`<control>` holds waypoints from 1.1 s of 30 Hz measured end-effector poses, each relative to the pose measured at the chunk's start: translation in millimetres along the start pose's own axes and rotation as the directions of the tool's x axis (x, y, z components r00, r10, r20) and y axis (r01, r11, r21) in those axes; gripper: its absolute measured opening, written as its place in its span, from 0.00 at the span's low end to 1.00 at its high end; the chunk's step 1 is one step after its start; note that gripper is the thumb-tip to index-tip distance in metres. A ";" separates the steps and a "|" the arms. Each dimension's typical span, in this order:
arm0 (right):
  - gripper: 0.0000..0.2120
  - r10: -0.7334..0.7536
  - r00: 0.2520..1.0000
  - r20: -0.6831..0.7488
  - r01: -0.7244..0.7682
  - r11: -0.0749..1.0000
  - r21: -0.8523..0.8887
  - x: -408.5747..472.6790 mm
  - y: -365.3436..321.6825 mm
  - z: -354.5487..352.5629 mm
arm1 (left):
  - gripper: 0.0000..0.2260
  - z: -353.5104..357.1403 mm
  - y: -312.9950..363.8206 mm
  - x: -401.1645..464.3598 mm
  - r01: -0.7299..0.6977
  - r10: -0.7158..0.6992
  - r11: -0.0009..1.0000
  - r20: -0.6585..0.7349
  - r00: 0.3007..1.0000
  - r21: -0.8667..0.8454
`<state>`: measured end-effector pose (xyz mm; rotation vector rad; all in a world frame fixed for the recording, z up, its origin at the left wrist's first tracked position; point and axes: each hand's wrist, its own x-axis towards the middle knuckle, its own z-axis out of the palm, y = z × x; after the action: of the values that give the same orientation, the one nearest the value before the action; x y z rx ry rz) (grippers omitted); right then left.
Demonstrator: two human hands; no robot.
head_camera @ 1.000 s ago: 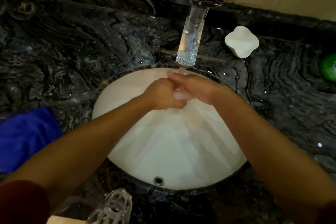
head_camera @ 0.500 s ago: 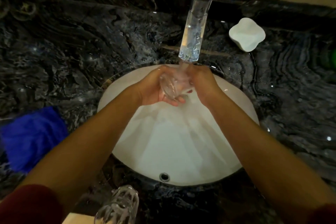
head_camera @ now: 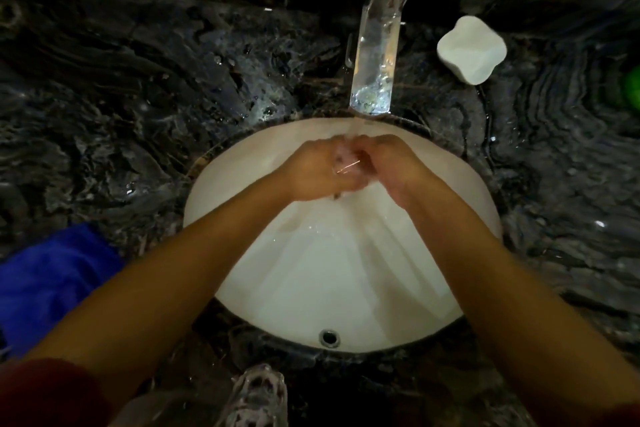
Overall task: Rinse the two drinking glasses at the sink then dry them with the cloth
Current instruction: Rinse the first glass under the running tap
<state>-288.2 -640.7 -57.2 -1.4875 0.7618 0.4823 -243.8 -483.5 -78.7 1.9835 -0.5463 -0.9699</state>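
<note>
Left hand and right hand curl their fingers around a glass between them, under the faucet stream.

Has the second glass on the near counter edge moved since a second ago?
No. The second glass keeps its place on the counter just left of the overflow hole in the sink's near rim; only the camera shifted.

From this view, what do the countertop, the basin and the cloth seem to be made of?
Countertop: probably polished dark marble or similar stone; pale veins, wet glints.
Basin: seems glazed white ceramic; smooth, glossy.
Blue cloth: looks like soft microfibre or terry; fuzzy, matte surface.
</note>
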 end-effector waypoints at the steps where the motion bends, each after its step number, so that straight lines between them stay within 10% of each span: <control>1: 0.15 -0.066 0.998 -0.022 0.066 0.998 -0.011 -2.8 -1.4 2.7 | 0.21 -1.5 -0.5 1.6 0.076 -0.071 0.975 0.032 0.997 -0.210; 4: 0.10 -0.216 0.974 -0.062 0.218 0.975 0.032 -13.2 -2.2 8.2 | 0.16 -7.8 -5.2 1.3 0.254 -0.154 0.675 0.205 0.967 -0.692; 8: 0.13 -0.369 0.922 -0.120 0.369 0.929 -0.019 -13.0 -5.8 21.2 | 0.19 -8.2 -13.7 -0.8 0.428 0.012 0.316 0.455 0.891 -0.847; 14: 0.14 -0.261 0.961 -0.089 0.240 0.951 -0.196 20.6 0.9 10.7 | 0.11 -8.1 -8.1 2.7 0.292 -0.207 0.648 0.206 0.956 -0.703; 17: 0.12 -0.159 0.977 -0.142 0.123 0.965 -0.231 27.9 -0.8 9.3 | 0.15 -8.9 14.5 1.6 0.153 -0.146 0.954 0.046 0.988 -0.258; 21: 0.09 -0.093 0.990 -0.101 0.072 0.978 -0.195 23.1 -7.4 6.2 | 0.29 -5.4 26.7 1.8 0.081 -0.049 0.954 -0.115 0.992 0.289; 24: 0.09 -0.124 0.992 -0.027 0.121 0.989 -0.086 10.3 -11.0 4.1 | 0.20 -5.0 18.4 0.2 0.143 -0.149 0.974 -0.019 0.989 -0.173; 27: 0.08 -0.200 0.975 0.093 0.203 0.979 -0.022 -1.7 -15.5 -1.2 | 0.21 -11.2 7.6 -7.6 0.191 -0.141 0.781 0.130 0.981 -0.595; 33: 0.06 -0.169 0.892 0.418 0.220 0.972 -0.077 -4.4 -29.8 -7.7 | 0.23 -13.4 -15.3 -8.9 0.406 0.034 0.439 0.467 0.884 -0.802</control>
<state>-271.2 -649.3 -32.5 -1.4904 0.2507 0.6705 -238.3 -462.5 -83.0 0.8463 0.0486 -1.4603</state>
